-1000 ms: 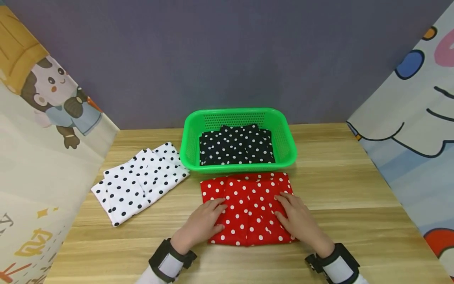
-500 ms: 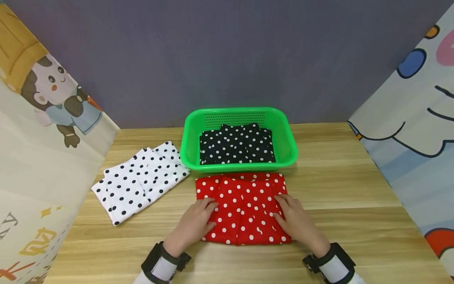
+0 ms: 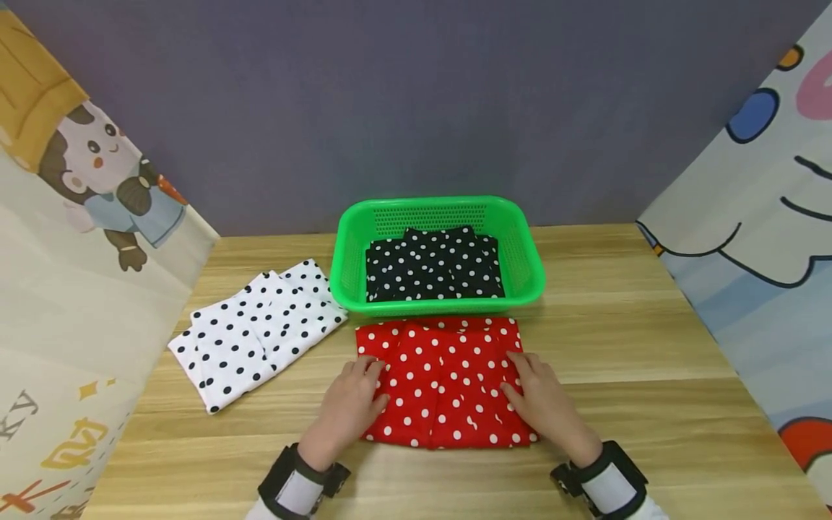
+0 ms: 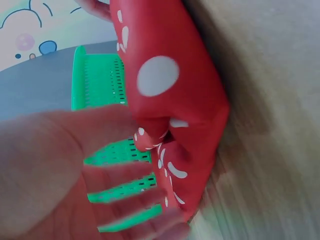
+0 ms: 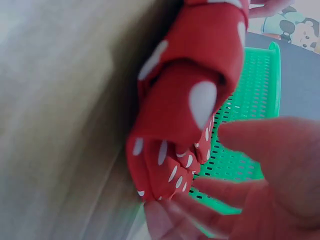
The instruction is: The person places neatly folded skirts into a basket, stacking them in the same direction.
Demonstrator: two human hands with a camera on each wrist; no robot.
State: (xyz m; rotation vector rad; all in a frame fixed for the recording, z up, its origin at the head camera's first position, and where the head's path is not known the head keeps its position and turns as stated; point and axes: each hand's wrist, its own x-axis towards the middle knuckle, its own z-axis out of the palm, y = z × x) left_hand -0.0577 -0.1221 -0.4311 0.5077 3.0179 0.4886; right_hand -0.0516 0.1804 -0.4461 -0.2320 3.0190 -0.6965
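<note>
A folded red cloth with white dots (image 3: 448, 383) lies flat on the wooden table, just in front of the green basket. My left hand (image 3: 347, 404) rests at its left edge, fingers fairly straight and spread. On the opposite edge lies my right hand (image 3: 546, 401), its fingertips touching the fabric. The left wrist view has the thumb and fingers extended beside the cloth's layered side (image 4: 170, 95). In the right wrist view, the fingers reach along the folded edge (image 5: 175, 107) without curling round it.
A green plastic basket (image 3: 437, 309) stands against the dark back wall, holding a folded black cloth with white dots (image 3: 432, 267). To the left, a folded white cloth with black dots (image 3: 260, 336) lies at an angle, its right corner near the basket. Printed panels flank the table.
The red cloth has slid a little to the left, along with my left hand. My right hand has barely moved and stays at the right edge. Basket and other cloths are unchanged.
</note>
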